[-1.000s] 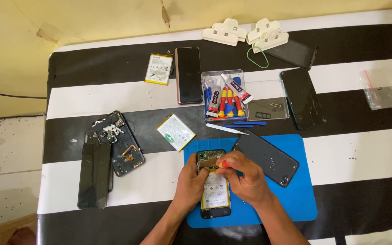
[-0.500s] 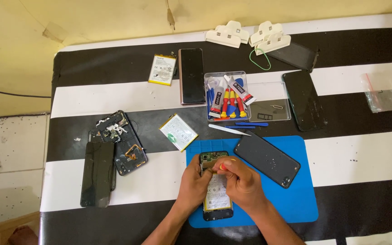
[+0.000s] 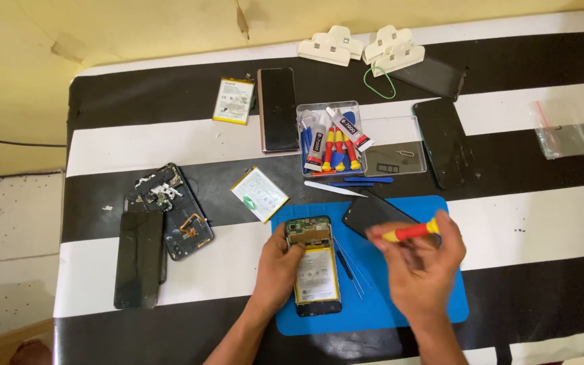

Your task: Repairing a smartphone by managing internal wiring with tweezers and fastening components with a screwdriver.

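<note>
The left hand (image 3: 280, 260) grips the side of the opened phone (image 3: 315, 266) (battery showing) lying on the blue mat (image 3: 380, 307). The right hand (image 3: 419, 260), lifted beside it, pinches a red-and-yellow screwdriver (image 3: 410, 232) above the mat on the striped table (image 3: 522, 216).

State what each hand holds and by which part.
The right hand holds a red-and-yellow screwdriver by its handle, lifted above the blue mat. The left hand grips the opened phone by its left edge.
</note>
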